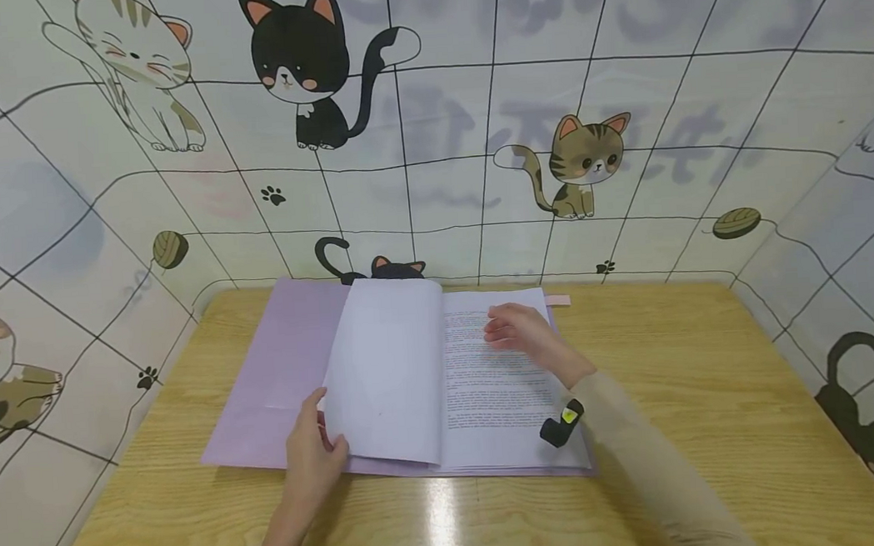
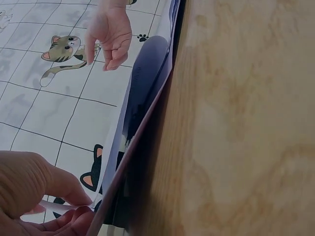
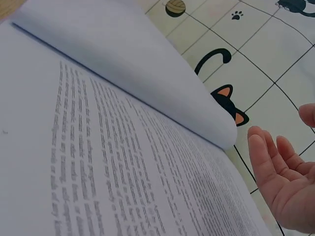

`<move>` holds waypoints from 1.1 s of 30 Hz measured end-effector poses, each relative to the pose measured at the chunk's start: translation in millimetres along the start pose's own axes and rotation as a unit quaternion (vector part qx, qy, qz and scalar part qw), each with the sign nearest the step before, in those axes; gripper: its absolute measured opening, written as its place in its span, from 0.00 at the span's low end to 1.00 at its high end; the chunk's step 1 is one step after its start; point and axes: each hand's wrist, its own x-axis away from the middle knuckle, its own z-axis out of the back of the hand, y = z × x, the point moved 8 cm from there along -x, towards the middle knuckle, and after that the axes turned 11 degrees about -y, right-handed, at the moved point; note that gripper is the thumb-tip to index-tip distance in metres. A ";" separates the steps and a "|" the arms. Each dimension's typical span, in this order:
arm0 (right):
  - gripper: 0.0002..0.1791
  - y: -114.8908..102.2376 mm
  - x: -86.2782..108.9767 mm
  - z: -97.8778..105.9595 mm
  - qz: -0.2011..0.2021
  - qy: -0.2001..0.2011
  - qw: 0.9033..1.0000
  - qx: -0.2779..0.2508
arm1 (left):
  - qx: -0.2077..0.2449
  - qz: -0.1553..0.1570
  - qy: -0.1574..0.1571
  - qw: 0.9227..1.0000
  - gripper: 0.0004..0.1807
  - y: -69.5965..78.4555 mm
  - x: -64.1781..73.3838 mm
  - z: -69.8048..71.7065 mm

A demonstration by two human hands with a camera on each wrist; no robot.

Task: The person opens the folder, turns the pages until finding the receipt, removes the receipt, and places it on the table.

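In the head view I can't read the printed sheet [image 1: 481, 387], which lies in a lilac folder [image 1: 264, 400] on the desk [image 1: 675, 350]; the left hand [image 1: 314, 452] pinches the turned page [image 1: 386, 372], fingers partly hidden, and the right hand [image 1: 527, 338] hovers empty. My left wrist view crops the left hand, thumb and fingers nipping paper. My right wrist view cuts off the right hand, fingers loosely extended.

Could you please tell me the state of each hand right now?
Left hand: closed, pinching the edge of the left page.
Right hand: open, holding nothing.
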 end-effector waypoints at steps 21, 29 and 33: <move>0.22 -6.2 -17.6 65.8 -0.011 0.161 0.979 0.128 | -0.056 0.100 -0.089 0.989 0.21 -17.8 1.3 -4.8; 0.19 -12.3 -19.1 78.5 -0.005 0.187 0.947 0.260 | -0.070 0.114 -0.118 0.984 0.19 -24.5 -0.4 -8.5; 0.21 -13.2 -22.8 82.2 -0.006 0.184 0.937 0.295 | -0.077 0.131 -0.136 0.979 0.19 -27.6 -0.2 -10.8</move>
